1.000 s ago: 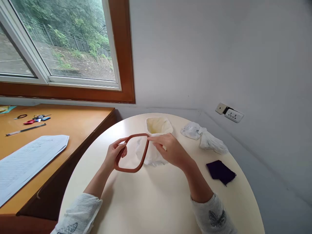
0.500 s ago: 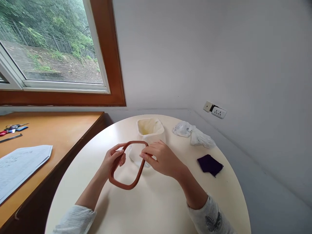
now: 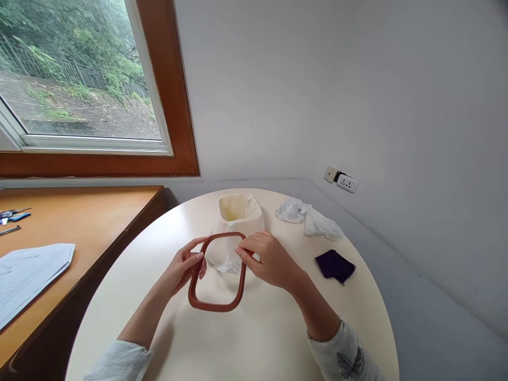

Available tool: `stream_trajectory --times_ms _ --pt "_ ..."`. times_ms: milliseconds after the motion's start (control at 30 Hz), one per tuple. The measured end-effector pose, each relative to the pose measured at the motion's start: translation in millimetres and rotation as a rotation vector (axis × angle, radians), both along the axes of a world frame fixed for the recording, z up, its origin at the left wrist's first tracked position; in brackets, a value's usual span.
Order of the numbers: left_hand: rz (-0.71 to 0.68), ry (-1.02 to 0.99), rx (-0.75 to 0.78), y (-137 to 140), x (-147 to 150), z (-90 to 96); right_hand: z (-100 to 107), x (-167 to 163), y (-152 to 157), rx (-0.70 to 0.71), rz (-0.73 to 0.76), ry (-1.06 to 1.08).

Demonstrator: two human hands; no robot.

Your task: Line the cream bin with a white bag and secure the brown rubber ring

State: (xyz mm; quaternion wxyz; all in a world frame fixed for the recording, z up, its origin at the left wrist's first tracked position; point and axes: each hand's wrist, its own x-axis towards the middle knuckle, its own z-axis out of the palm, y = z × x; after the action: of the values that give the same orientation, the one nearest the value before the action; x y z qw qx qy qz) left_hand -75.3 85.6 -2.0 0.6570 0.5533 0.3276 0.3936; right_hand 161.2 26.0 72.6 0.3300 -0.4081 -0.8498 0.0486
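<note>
Above the round table I hold up a reddish-brown rim ring, a rounded square frame with an open middle. My left hand pinches its left side between thumb and fingers. On the upper right side, my right hand grips it with fingertips and thumb. Just behind the ring stands a small white bin, lined with a pale plastic bag whose loose end lies on the table in front. Part of the bin's front is hidden by the ring and my right hand.
Crumpled white plastic bags lie at the back right of the round table. A dark purple cloth is nearer on the right. To the left, a wooden desk bears papers and scissors. Wall sockets are beyond.
The ring has turned from a slant to more upright and square to me, shifting slightly right. Both hands keep hold of it. The whole view has swung a little to the right.
</note>
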Motion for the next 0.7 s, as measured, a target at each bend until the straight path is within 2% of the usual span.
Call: stream_trajectory --times_ms 200,700 --pt "-0.073 0.003 -0.038 -1.0 -1.9 0.7 -0.7 3.2 2.7 0.005 -0.029 0.004" --pt "-0.148 0.021 -0.083 -1.5 -1.0 3.8 -0.8 6.5 5.0 0.015 -0.049 0.056"
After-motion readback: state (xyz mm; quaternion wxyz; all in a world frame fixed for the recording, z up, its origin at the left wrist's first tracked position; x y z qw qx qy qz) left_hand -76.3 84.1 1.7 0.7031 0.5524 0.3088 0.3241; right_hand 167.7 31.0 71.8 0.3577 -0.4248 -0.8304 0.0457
